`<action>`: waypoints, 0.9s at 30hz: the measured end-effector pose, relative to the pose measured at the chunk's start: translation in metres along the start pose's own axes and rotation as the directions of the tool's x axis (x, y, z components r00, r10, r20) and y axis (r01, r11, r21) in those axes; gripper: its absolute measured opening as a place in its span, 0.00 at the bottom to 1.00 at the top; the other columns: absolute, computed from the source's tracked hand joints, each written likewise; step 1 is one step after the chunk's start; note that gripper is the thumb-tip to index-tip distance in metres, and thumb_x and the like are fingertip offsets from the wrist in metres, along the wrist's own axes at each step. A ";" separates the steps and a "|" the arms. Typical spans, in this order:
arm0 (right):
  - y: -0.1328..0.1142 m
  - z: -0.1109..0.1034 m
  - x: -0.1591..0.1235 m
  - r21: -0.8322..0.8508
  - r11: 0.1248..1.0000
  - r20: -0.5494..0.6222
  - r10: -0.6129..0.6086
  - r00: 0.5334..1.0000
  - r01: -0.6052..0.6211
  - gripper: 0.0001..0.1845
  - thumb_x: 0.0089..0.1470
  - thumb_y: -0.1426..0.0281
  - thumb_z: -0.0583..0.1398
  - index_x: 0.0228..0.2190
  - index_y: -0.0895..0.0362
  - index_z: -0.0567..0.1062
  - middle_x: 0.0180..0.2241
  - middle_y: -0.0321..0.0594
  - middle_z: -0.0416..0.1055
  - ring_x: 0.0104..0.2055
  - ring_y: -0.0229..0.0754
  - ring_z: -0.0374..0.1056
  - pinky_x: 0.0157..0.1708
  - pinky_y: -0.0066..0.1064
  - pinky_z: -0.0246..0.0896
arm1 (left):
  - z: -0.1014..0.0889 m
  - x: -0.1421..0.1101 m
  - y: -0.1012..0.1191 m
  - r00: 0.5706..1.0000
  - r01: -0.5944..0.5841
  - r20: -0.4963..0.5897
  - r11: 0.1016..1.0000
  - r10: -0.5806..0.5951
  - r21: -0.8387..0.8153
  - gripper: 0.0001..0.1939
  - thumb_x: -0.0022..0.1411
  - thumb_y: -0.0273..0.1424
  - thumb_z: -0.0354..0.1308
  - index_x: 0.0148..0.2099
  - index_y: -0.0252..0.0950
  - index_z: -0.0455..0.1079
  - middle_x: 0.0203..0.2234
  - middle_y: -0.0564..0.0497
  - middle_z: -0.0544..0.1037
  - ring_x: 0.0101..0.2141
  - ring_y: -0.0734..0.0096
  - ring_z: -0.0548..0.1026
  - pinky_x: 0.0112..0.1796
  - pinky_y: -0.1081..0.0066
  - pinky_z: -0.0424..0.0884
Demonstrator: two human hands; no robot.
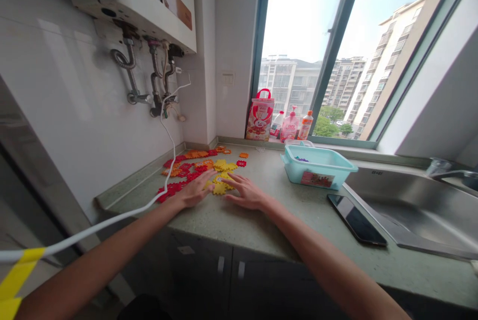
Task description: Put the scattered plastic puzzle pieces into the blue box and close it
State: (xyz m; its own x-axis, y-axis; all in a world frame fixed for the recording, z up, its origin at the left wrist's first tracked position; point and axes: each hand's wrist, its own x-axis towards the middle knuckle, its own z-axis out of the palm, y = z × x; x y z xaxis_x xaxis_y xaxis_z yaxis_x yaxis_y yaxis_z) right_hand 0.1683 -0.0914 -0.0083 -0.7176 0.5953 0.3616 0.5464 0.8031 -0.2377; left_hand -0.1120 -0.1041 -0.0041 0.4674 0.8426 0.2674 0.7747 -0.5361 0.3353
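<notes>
Flat toothed-edge pieces, like interlocking puzzle tiles, lie at the left end of the counter. Yellow pieces (220, 189) are between my two hands. My left hand (196, 191) is at their left side, fingers stretched out, beside the red pieces (170, 190). From the right, my right hand (247, 193) reaches over with spread fingers, its fingertips at the yellow pieces; whether they press on them I cannot tell. Orange pieces (196, 154) lie farther back, with a lone red piece (241, 163) to the right. Both hands partly cover what is under them.
A turquoise plastic tub (317, 163) with some purple pieces inside stands to the right. Beside the sink (418, 205) lies a phone (356, 219). A white cable (123, 214) crosses at left. Bottles (290, 127) and a pink bag (260, 120) line the windowsill.
</notes>
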 end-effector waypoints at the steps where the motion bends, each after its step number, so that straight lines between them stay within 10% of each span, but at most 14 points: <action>1: -0.003 0.002 0.001 0.015 1.000 0.024 -0.007 1.000 0.007 0.35 0.68 0.48 0.59 0.69 0.49 0.66 0.71 0.52 0.57 0.72 0.60 0.56 0.70 0.55 0.53 | 0.001 0.007 -0.004 1.000 -0.005 0.005 1.000 0.005 0.010 0.34 0.76 0.46 0.41 0.76 0.34 0.56 0.72 0.42 0.61 0.72 0.57 0.55 0.71 0.58 0.52; 8: 0.013 -0.013 0.001 0.028 0.999 0.001 -0.039 0.999 0.039 0.17 0.71 0.57 0.58 0.52 0.50 0.81 0.55 0.44 0.78 0.60 0.48 0.72 0.64 0.42 0.62 | 0.016 0.067 -0.007 1.000 -0.001 0.012 0.962 -0.003 0.274 0.34 0.72 0.44 0.48 0.75 0.38 0.57 0.75 0.43 0.55 0.74 0.56 0.49 0.72 0.52 0.43; 16: 0.072 -0.025 -0.021 -0.082 0.966 -0.073 0.239 0.968 -0.245 0.24 0.70 0.58 0.58 0.61 0.55 0.75 0.62 0.52 0.72 0.62 0.52 0.71 0.64 0.44 0.63 | 0.045 0.135 0.010 0.999 0.030 0.006 0.954 -0.033 0.297 0.38 0.70 0.53 0.49 0.72 0.35 0.62 0.74 0.36 0.55 0.74 0.45 0.50 0.70 0.49 0.47; 21: 0.081 -0.031 -0.020 -0.091 0.966 -0.026 0.239 0.971 -0.241 0.18 0.67 0.61 0.60 0.53 0.54 0.81 0.53 0.47 0.80 0.56 0.49 0.75 0.58 0.37 0.67 | 0.051 0.149 0.000 0.984 0.156 0.039 0.952 -0.172 0.262 0.40 0.72 0.55 0.41 0.74 0.36 0.59 0.72 0.34 0.60 0.71 0.42 0.57 0.68 0.46 0.51; 27: 0.081 -0.043 -0.020 -0.100 0.942 -0.029 0.318 0.948 -0.319 0.14 0.60 0.63 0.66 0.45 0.53 0.85 0.42 0.43 0.83 0.43 0.47 0.79 0.47 0.33 0.70 | 0.054 0.148 0.004 0.998 0.009 0.054 0.975 -0.022 0.221 0.36 0.72 0.51 0.43 0.71 0.35 0.64 0.67 0.37 0.68 0.67 0.50 0.65 0.66 0.54 0.57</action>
State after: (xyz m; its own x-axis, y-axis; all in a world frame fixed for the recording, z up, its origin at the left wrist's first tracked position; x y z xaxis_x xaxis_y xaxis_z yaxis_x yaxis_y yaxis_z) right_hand 0.2457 -0.0395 0.0039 -0.4939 0.8185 0.2936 0.7872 0.5643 -0.2489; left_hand -0.0169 0.0217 -0.0119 0.4725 0.8557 0.2111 0.8541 -0.5037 0.1296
